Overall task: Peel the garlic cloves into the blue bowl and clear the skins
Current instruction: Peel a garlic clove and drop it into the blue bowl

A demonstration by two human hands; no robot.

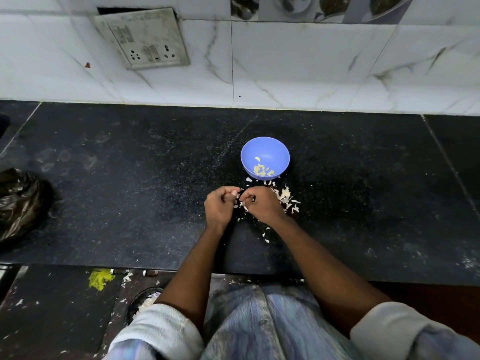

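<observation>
Single head-worn view, looking steeply down and forward, close over dark countertop (130, 178), facing tiled wall (298, 61)

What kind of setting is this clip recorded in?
Most likely a home kitchen: a black granite counter against a white marble-look tiled wall with a switch-and-socket plate, and a blue bowl holding peeled garlic beside a pile of garlic skins.

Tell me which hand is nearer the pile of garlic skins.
Right. The right hand lies against the skin pile's left edge; the left hand sits beyond it, farther left, both nearer the person than the blue bowl.
</observation>
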